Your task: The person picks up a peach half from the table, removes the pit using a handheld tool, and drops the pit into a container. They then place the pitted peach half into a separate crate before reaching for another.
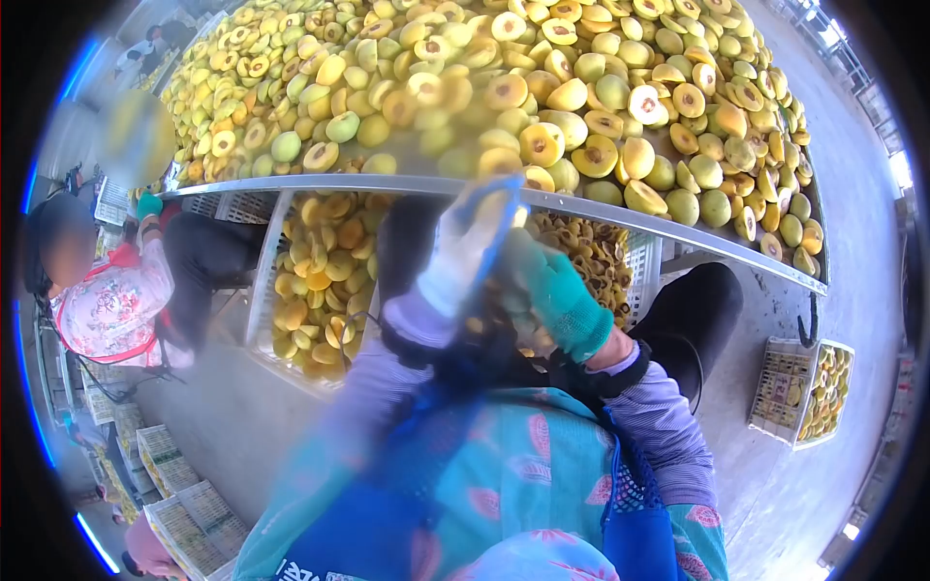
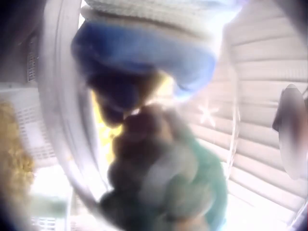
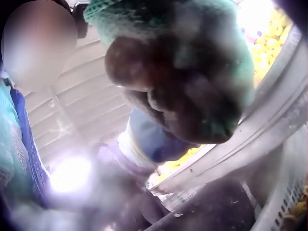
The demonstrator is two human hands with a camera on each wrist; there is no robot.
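In the head view, my left hand (image 1: 460, 242), in a white and blue glove, is raised at the table's near edge, its blurred fingers round a yellow fruit piece (image 1: 492, 205). Just right of it and close by is my right hand (image 1: 565, 300) in a green glove, fingers bent towards the left hand. The left wrist view has the blue-palmed left hand (image 2: 144, 57) above the stained right hand (image 2: 163, 168), nearly meeting. Dark, stained fingers of the right hand (image 3: 178, 77) curl in the right wrist view; whatever they hold is too blurred to tell.
Halved yellow-green fruit covers the metal-edged table (image 1: 678, 228). Below stand a crate of fruit halves (image 1: 262, 290) and another with smaller brownish pieces (image 1: 641, 261). A filled crate (image 1: 775, 387) is on the floor at right; a person in a floral top (image 1: 111, 310) sits at left.
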